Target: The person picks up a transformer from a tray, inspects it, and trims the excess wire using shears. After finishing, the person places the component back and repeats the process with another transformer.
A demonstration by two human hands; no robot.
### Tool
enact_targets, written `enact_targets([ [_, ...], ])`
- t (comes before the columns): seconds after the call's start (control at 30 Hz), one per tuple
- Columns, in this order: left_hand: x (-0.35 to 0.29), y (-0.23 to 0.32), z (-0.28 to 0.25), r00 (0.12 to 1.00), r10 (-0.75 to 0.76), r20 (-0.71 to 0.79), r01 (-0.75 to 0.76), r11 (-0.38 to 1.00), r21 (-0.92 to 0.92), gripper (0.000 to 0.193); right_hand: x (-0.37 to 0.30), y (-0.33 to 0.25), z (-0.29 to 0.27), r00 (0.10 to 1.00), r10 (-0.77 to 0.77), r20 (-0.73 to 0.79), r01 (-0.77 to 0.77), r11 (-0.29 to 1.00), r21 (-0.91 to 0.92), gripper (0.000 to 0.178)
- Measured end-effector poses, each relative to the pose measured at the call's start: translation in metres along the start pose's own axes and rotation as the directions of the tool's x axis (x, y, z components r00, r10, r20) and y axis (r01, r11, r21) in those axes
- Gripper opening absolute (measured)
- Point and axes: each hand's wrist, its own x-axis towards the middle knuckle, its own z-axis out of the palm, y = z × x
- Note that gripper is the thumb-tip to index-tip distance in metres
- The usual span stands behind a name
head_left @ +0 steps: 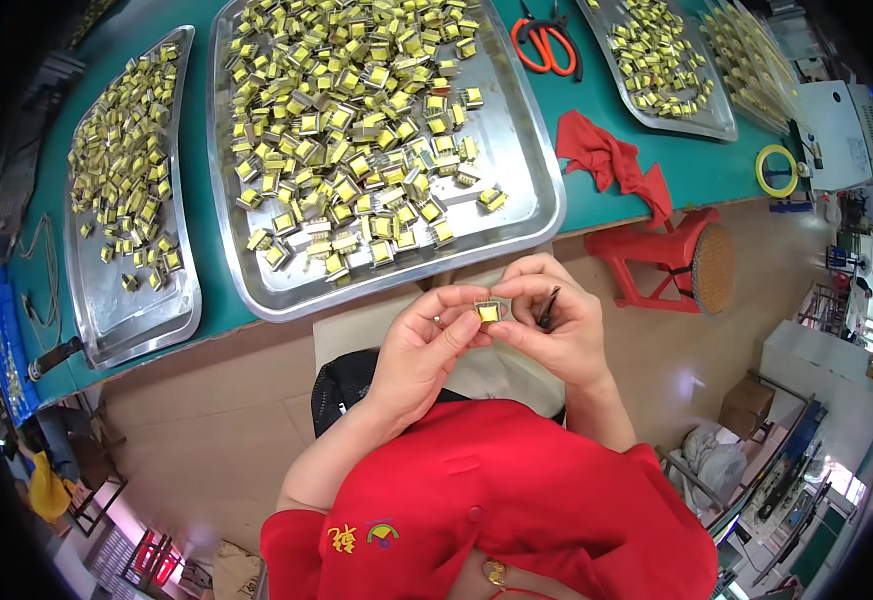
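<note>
Between both hands, just in front of the table edge, is a small transformer (489, 313) with yellow tape and thin metal pins pointing away from me. My left hand (415, 348) pinches its left side with thumb and forefinger. On the right side, the thumb and forefinger of my right hand (565, 328) close against it. A thin dark tool (549, 309) is tucked in the curled fingers of that same hand; its kind is partly hidden. Beyond my hands, a large metal tray (525, 205) carries a heap of similar yellow transformers (352, 130).
More transformers fill a left tray (185, 300) and a right tray (722, 122). Orange-handled cutters (545, 48), a red cloth (612, 160) and a yellow tape roll (777, 171) lie on the green table (577, 210). A red stool (657, 262) stands at the right.
</note>
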Motion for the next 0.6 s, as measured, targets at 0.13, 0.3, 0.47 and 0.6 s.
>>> enact_targets([
  [0.13, -0.0002, 0.0012, -0.0004, 1.0, -0.002, -0.01, 0.002, 1.0, 0.023, 0.023, 0.0011, 0.0006, 0.0014, 1.0, 0.004, -0.008, -0.004, 1.0, 0.022, 0.03],
  [0.3, -0.0005, 0.0016, 0.0025, 0.999, -0.011, -0.046, 0.013, 0.999, 0.034, 0.025, 0.0012, 0.0014, 0.0021, 1.0, 0.009, -0.013, -0.008, 0.999, 0.046, 0.03],
  [0.47, 0.0022, -0.0016, -0.0034, 0.999, 0.033, -0.039, -0.031, 0.998, 0.062, 0.025, -0.001, 0.0022, 0.0015, 1.0, -0.024, -0.011, 0.024, 0.999, -0.031, 0.032],
  [0.6, 0.0024, -0.0021, -0.0005, 0.999, 0.032, -0.044, -0.027, 0.995, 0.095, 0.026, 0.0023, 0.0, 0.0067, 0.988, -0.143, 0.062, 0.151, 0.976, -0.157, 0.034],
])
